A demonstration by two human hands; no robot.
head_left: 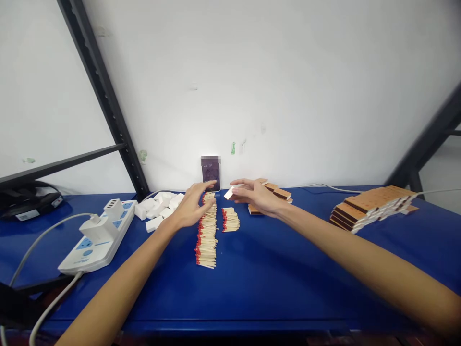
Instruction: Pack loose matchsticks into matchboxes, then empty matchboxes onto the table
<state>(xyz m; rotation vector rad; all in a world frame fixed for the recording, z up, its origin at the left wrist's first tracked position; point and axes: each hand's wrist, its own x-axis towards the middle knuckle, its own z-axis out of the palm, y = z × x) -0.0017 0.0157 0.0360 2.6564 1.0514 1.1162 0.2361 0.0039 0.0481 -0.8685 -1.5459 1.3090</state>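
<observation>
My right hand (pixel 255 196) pinches a small white matchbox tray (pixel 229 193) between thumb and fingers, above the table. My left hand (pixel 193 205) is open, thumb and fingers apart, over the far part of a long row of red-tipped matches (pixel 206 240). A smaller bunch of matches (pixel 231 220) lies just right of that row, below the gap between my hands. Left of my left hand is a heap of white matchbox trays (pixel 157 206). Several brown matchbox sleeves (pixel 282 193) lie behind my right hand, which partly hides them.
A phone (pixel 211 173) leans upright against the white wall. A white power strip (pixel 104 240) with plugs and cables lies at left, near a black strapped object (pixel 32 204). At right sit stacked brown matchbox sleeves (pixel 367 204). Dark metal posts frame the blue table (pixel 273 283).
</observation>
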